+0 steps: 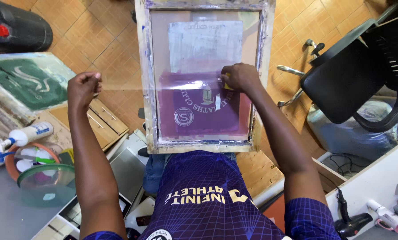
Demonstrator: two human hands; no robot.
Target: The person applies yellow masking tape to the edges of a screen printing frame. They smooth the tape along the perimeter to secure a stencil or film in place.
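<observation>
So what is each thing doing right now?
Screen frame: propped on the person's lap, mesh facing up.
Clear tape: stretched taut between both hands, across the mesh.
Right hand: fingers pressing tape onto the mesh.
Left hand: closed on the tape's end, off the frame.
Spray bottle: lying down.

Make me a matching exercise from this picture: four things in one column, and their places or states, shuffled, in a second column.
Things:
1. left hand
2. right hand
3. wooden screen frame
4. spray bottle

Places or states:
A. lying at the left edge by the bowls
B. resting on the person's lap
C. raised left of the frame, pulling clear tape taut
D. pressing on the mesh near the frame's right side

Pairs: 1-C, 2-D, 3-B, 4-A
</observation>
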